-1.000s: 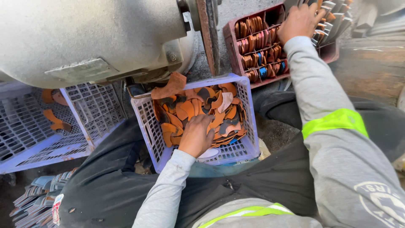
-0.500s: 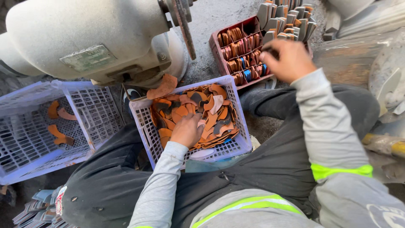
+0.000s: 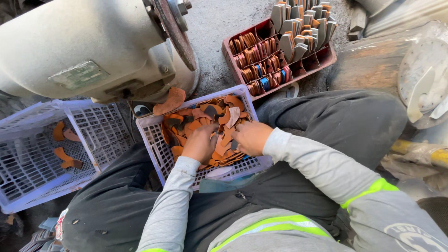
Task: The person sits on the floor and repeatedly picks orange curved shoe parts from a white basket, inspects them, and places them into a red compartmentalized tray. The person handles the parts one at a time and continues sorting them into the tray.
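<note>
A lilac plastic basket (image 3: 156, 140) sits between my knees, filled with several curved brown and orange leather pieces (image 3: 219, 121). My left hand (image 3: 200, 142) lies palm down on the pile, fingers curled into the pieces. My right hand (image 3: 251, 136) is in the same basket, beside the left, fingertips pinching at pieces; whether it holds one I cannot tell. A dark red compartment tray (image 3: 308, 70) stands on the ground beyond, with rows of sorted brown pieces and grey upright pieces.
A large grey motor housing (image 3: 88, 46) with a rusty wheel (image 3: 175, 30) overhangs the basket at upper left. A second lilac basket (image 3: 32, 154) at left holds a few orange pieces. Rusty machine parts (image 3: 396, 65) stand at right. My dark trousers (image 3: 345, 121) flank the basket.
My right hand came back from the red tray and went down into the basket next to my left hand. The view shifted downward and left.
</note>
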Motion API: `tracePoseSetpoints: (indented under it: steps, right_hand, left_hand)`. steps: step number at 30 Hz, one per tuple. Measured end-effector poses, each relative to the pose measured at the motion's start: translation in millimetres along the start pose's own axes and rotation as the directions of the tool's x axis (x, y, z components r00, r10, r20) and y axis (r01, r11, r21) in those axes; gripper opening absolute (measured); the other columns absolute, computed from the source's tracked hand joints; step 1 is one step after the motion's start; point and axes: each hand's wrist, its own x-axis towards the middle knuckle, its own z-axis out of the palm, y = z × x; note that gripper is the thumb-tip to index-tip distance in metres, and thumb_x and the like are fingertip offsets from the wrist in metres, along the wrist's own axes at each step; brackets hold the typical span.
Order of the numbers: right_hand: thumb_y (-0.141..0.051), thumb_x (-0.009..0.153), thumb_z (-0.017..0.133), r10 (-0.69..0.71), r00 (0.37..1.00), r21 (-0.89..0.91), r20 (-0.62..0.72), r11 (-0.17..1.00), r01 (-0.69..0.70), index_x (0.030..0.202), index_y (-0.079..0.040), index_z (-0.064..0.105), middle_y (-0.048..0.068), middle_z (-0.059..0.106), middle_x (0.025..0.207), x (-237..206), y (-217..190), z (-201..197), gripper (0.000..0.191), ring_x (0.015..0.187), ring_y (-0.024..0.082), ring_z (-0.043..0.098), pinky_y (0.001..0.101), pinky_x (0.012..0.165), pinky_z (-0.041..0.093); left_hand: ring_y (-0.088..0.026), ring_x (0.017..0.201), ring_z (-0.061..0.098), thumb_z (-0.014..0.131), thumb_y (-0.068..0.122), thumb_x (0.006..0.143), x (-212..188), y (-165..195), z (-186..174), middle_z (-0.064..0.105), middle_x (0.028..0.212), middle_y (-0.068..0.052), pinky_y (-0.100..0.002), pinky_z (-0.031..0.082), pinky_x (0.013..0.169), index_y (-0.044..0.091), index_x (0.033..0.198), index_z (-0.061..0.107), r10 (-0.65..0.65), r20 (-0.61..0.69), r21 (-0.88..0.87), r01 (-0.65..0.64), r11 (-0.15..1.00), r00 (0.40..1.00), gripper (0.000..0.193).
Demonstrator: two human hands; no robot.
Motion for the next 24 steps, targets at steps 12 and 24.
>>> tracePoseSetpoints:
  steps: [12,24]
  right_hand:
    - [-0.023,0.08,0.075,-0.025,0.975,0.27,-0.223,0.959,0.086,0.119,-0.002,0.065,0.014,0.062,0.101,-59,25,-97,0.045,0.093,0.035,0.06,0.0455,0.079,0.048]
    - [-0.021,0.076,0.069,0.064,0.987,0.474,-0.147,0.88,0.014,0.128,0.001,0.064,0.02,0.061,0.114,-57,118,-67,0.057,0.1,0.036,0.059,0.0463,0.08,0.047]
  left_hand:
    - [-0.037,0.097,0.073,0.066,0.008,0.093,179,61,33,0.075,0.102,-0.019,-0.042,0.057,0.086,0.003,0.104,0.072,0.118,-0.463,-0.255,-0.26,0.931,0.878,0.014]
    - [-0.028,0.106,0.063,0.063,0.018,0.085,505,32,130,0.07,0.096,-0.007,-0.045,0.049,0.086,0.013,0.076,0.077,0.459,0.115,0.698,-0.401,0.594,0.881,0.017]
